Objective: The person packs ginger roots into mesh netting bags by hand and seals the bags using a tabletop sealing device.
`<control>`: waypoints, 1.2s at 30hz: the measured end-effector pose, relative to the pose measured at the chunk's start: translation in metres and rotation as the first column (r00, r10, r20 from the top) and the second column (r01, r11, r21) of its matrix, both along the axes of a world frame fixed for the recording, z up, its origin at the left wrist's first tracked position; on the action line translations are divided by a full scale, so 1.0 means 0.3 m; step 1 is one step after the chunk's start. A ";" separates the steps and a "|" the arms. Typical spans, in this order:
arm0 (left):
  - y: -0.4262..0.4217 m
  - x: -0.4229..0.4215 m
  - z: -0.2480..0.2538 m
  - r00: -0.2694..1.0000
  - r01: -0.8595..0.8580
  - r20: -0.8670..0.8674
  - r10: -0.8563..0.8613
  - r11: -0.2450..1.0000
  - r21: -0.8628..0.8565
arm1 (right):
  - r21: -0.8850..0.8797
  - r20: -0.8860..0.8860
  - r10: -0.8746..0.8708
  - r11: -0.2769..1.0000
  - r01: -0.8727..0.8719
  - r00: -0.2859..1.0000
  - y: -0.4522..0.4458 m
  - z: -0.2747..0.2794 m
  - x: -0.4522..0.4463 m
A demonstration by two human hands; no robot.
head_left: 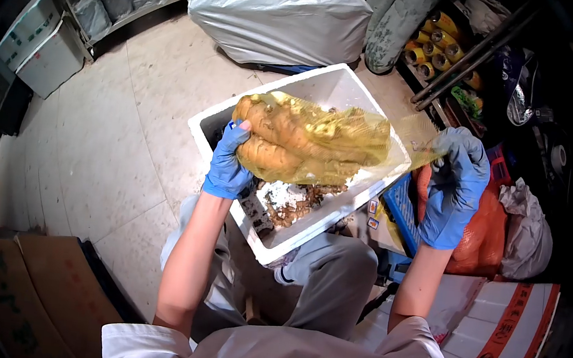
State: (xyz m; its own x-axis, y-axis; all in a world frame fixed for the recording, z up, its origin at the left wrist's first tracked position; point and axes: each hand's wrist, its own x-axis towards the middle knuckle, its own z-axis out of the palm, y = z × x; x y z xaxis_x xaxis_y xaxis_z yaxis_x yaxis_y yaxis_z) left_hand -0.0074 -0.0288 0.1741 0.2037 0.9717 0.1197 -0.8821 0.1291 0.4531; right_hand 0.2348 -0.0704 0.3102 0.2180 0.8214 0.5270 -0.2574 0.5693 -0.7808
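Observation:
A yellow mesh bag (310,160) holds thick tan roots that look like ginger. It is stretched over a white foam box (390,169). My left hand (230,162), in a blue glove with a bare thumb tip showing, grips the bag's filled left end. At the right, my gloved right hand (457,184) is closed on the thin, gathered end of the mesh and pulls it taut. Brown crumbs and scraps (301,205) lie on the box floor under the bag. The bag hides the middle of the box.
A silver-covered bundle (283,19) lies beyond the box. Beside my right arm are an orange net sack (481,236), a blue crate (402,210) and a white carton (494,337). Brown cardboard (55,287) lies at lower left; yellow cans (443,45) fill a rack at upper right.

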 end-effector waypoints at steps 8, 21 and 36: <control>-0.003 0.007 -0.079 0.972 0.108 0.219 -0.087 0.990 -0.086 | 0.104 0.606 -0.083 0.994 0.025 0.791 -0.076 0.026 -0.030; -0.012 0.054 -0.070 0.937 0.228 0.296 -0.185 0.966 -0.119 | 0.159 0.917 -0.110 0.982 -0.100 0.383 -0.071 0.084 -0.101; -0.018 0.078 -0.062 0.956 0.246 0.195 -0.218 0.960 -0.134 | 0.065 0.647 -0.128 0.992 0.113 0.752 -0.101 0.151 -0.011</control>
State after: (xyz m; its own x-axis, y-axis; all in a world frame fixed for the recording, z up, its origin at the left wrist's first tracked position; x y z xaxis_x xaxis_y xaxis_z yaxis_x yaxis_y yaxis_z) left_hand 0.0159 -0.0343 0.1554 0.4146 0.9096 0.0259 -0.8835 0.3956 0.2510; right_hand 0.2316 -0.1007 0.3554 -0.0856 0.7994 0.5947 0.3777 0.5783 -0.7231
